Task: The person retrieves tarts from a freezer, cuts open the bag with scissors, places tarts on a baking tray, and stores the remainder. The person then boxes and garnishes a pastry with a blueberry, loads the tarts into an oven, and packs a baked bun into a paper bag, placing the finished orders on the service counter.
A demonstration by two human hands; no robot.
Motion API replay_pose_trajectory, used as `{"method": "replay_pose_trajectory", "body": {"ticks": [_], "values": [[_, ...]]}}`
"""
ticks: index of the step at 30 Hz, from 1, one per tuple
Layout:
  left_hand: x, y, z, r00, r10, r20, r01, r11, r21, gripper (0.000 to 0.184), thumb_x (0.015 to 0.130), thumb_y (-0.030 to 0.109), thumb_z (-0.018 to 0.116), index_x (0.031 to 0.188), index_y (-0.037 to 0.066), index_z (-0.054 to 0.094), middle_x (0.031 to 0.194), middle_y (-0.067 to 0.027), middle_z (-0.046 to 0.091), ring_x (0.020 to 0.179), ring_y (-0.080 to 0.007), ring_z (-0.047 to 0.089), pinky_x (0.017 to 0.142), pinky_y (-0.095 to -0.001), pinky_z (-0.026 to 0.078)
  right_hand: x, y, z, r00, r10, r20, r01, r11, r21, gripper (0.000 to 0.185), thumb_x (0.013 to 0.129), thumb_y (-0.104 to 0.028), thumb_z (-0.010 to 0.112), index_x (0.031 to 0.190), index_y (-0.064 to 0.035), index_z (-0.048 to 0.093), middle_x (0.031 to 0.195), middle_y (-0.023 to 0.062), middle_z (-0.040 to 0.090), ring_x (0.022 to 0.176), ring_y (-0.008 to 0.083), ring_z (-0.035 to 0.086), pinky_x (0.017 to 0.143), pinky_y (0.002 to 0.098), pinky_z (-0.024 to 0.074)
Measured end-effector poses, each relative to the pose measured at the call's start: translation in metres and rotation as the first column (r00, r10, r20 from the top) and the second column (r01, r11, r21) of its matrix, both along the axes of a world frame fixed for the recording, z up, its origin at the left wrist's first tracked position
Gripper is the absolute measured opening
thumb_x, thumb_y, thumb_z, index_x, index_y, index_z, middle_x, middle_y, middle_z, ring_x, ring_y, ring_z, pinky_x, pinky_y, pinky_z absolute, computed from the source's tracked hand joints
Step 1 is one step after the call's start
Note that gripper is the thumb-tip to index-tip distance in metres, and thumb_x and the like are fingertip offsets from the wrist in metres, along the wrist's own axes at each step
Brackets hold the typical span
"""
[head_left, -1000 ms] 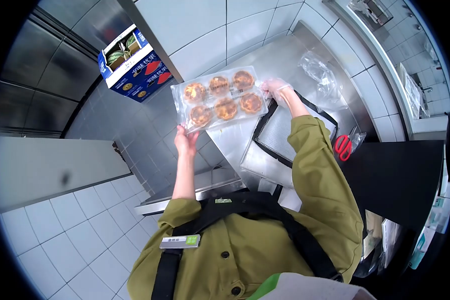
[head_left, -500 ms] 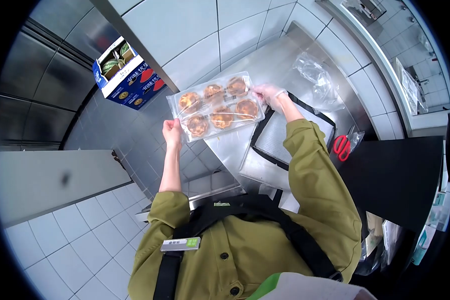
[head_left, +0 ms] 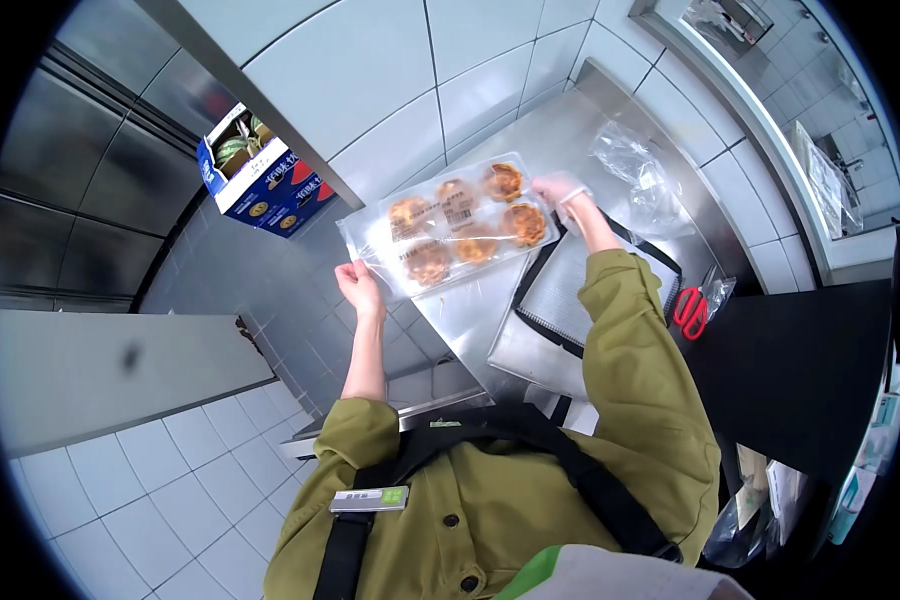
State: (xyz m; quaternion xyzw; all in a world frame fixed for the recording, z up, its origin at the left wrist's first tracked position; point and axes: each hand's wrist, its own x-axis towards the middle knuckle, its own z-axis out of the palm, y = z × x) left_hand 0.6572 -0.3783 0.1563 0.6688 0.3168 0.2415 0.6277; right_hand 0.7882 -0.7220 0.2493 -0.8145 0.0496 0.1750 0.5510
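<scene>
A clear plastic pack of several browned tarts (head_left: 469,228) is held up between my hands, inside a clear bag with printed labels. My left hand (head_left: 361,288), bare, pinches the loose edge of the bag at the pack's lower left corner. My right hand (head_left: 562,192), in a clear glove, grips the right end of the pack. Below my right forearm lies a black-edged mesh mat (head_left: 560,300) on a metal tray (head_left: 530,358).
Crumpled clear plastic (head_left: 635,180) lies on the steel counter (head_left: 530,135). Red-handled scissors (head_left: 691,312) rest by a black surface (head_left: 780,370). A blue carton of watermelons (head_left: 270,190) stands on the tiled floor at upper left. A wall edge is beyond the pack.
The pack has moved right and tilted, and the bag's left end now stretches out flatter. My left hand has shifted its hold along the bag's edge.
</scene>
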Motion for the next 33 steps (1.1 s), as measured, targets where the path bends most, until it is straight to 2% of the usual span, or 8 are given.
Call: {"method": "replay_pose_trajectory", "body": {"ticks": [5,6,13,18,22,25,29,33], "values": [[-0.002,0.011,0.013,0.989,-0.109,-0.097,0.108,0.994,-0.021,0.013,0.085,0.014,0.053,0.086,0.005,0.044,0.073,-0.0016,0.048,0.065,-0.0091,0.044,0.061,-0.0236,0.039,0.007,-0.009,0.033,0.971,0.066,0.230,0.106,0.741,-0.663,0.029,0.065,-0.022,0.059,0.085,-0.0007,0.061,0.079,0.0154,0.062,0.074,0.0269,0.060,0.067,0.0342,0.0460],[-0.002,0.014,0.015,0.980,-0.142,-0.136,0.141,0.990,-0.023,0.015,0.084,0.015,0.054,0.091,0.004,0.046,0.075,-0.0026,0.050,0.068,-0.0098,0.046,0.063,-0.0242,0.040,0.017,-0.008,0.020,0.920,0.145,0.363,0.155,0.716,-0.680,0.041,0.064,-0.021,0.059,0.098,0.0013,0.057,0.092,0.0200,0.060,0.092,0.0324,0.057,0.078,0.0344,0.0461],[-0.004,-0.002,0.065,0.999,0.033,0.013,-0.035,0.899,0.437,0.032,0.081,0.012,0.054,0.110,0.002,0.046,0.102,-0.0109,0.050,0.091,-0.0194,0.051,0.081,-0.0313,0.040,0.014,0.056,0.035,0.923,0.276,0.268,0.087,0.527,-0.845,0.047,0.062,-0.023,0.060,0.103,0.0002,0.054,0.093,0.0181,0.061,0.090,0.0295,0.059,0.078,0.0363,0.0467],[0.004,-0.030,0.090,0.959,-0.171,0.226,0.090,0.940,0.330,0.023,0.082,0.004,0.049,0.104,-0.001,0.049,0.104,-0.0116,0.050,0.094,-0.0193,0.052,0.081,-0.0298,0.042,0.016,0.061,0.058,0.921,0.385,0.058,-0.121,0.424,-0.897,0.041,0.062,-0.026,0.061,0.093,0.0002,0.060,0.090,0.0162,0.062,0.089,0.0290,0.059,0.077,0.0355,0.0477],[0.024,-0.065,0.114,0.864,-0.433,0.258,0.422,0.901,0.100,0.021,0.085,0.006,0.048,0.104,-0.001,0.049,0.101,-0.0104,0.052,0.093,-0.0167,0.053,0.081,-0.0275,0.043,0.014,0.046,0.063,0.938,0.295,0.184,-0.024,0.584,-0.811,0.042,0.063,-0.031,0.060,0.087,0.0036,0.060,0.082,0.0206,0.061,0.083,0.0325,0.060,0.074,0.0365,0.0475],[0.052,-0.095,0.129,0.688,-0.687,0.235,0.725,0.667,-0.173,0.026,0.087,0.014,0.049,0.108,-0.001,0.047,0.106,-0.0118,0.052,0.094,-0.0179,0.054,0.081,-0.0289,0.045,0.004,0.042,0.094,0.945,0.252,0.206,-0.033,0.704,-0.709,0.045,0.066,-0.034,0.058,0.087,0.0060,0.056,0.074,0.0235,0.059,0.077,0.0355,0.059,0.070,0.0379,0.0470],[0.081,-0.152,0.157,0.637,-0.747,0.190,0.582,0.303,-0.755,0.051,0.089,0.040,0.042,0.123,0.002,0.037,0.119,-0.0153,0.047,0.103,-0.0228,0.052,0.086,-0.0354,0.045,-0.030,0.045,0.125,0.873,0.363,0.325,-0.055,0.736,-0.675,0.045,0.068,-0.034,0.058,0.085,0.0062,0.051,0.067,0.0237,0.057,0.071,0.0366,0.059,0.065,0.0399,0.0467],[0.092,-0.167,0.138,0.446,-0.759,0.475,0.685,-0.052,-0.727,0.056,0.088,0.046,0.039,0.126,0.004,0.034,0.122,-0.0146,0.046,0.108,-0.0252,0.049,0.088,-0.0378,0.044,-0.049,0.037,0.131,0.786,0.453,0.420,-0.049,0.724,-0.688,0.046,0.067,-0.031,0.060,0.090,0.0072,0.052,0.064,0.0231,0.056,0.067,0.0369,0.058,0.062,0.0404,0.0465]]}}
